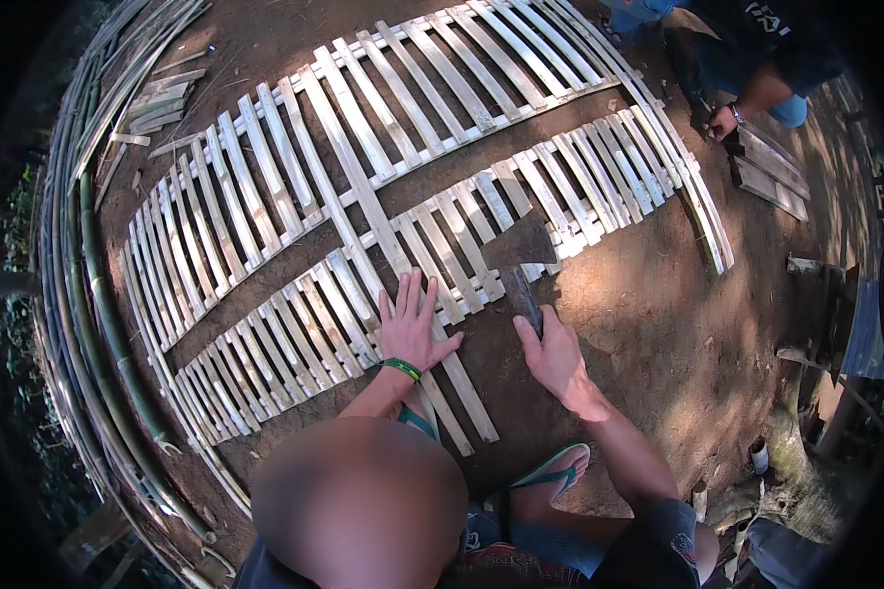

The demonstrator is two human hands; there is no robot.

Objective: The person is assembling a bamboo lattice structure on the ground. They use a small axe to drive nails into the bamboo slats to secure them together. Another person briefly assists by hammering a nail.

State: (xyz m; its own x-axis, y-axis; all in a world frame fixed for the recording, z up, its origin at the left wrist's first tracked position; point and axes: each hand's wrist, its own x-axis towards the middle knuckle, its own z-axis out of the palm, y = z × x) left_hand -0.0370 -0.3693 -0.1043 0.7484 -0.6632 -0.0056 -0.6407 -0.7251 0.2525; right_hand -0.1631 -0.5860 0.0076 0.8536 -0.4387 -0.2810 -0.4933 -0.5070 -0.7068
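Head view, looking down: a person is crouching over a lattice of split bamboo slats (383, 187) lying flat on the bare earth ground (658, 314). The right hand (557, 355) is clenching the handle of a hatchet (521, 265), the grip closing on the handle's lower end; the dark wedge-shaped head is sitting just beyond the grip, over the slat ends of the nearer row. The hatchet's long axis is running from the grip up and slightly to the person's left, head pointing away from the body. Judged from its build, the tool is head-heavy and rigid, so a hold low on the handle is giving swing, while a hold nearer the head would be giving control.

The left hand (411, 329) is released, fingers spread, pressing flat on a long cross slat (403, 265) just left of the grip. This slat is running diagonally, from near the knees away toward the upper left. The slats are appearing light, stiff and liable to split along the grain.

Beyond the grip, to the far right, another person's hand (725, 120) is working at loose boards (771, 172). Bamboo poles (98, 294) are lying well to the left.
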